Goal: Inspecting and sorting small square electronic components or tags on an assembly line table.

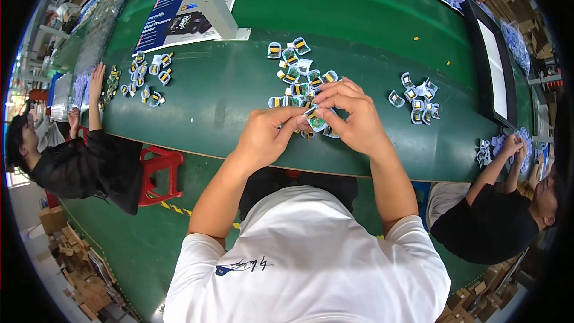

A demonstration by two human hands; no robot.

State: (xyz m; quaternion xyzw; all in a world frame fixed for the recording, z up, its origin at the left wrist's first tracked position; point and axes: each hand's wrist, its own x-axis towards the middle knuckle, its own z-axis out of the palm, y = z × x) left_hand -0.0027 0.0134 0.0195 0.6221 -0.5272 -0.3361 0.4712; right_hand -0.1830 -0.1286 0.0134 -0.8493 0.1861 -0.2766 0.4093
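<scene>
Between my two hands, close to the table's near edge, is a small pale-blue plastic shell with a green circuit board point(316, 123) and a black-and-yellow part on it. My left hand point(269, 133) pinches its left side between thumb and forefinger. From the right, my right hand point(350, 110) grips its upper edge with thumb and fingertips. Just beyond my fingers lies a loose group of similar small shells point(291, 75), several with green boards and black-and-yellow parts showing. Some of that group is hidden under my hands.
The green table point(227, 96) holds more such shells in a right cluster point(417, 97) and a left cluster point(146, 78). A grey post point(206, 0) stands on a printed poster. A black-framed tray point(493, 66) lies at right. Co-workers sit on both sides; a red stool point(161, 173) stands at left.
</scene>
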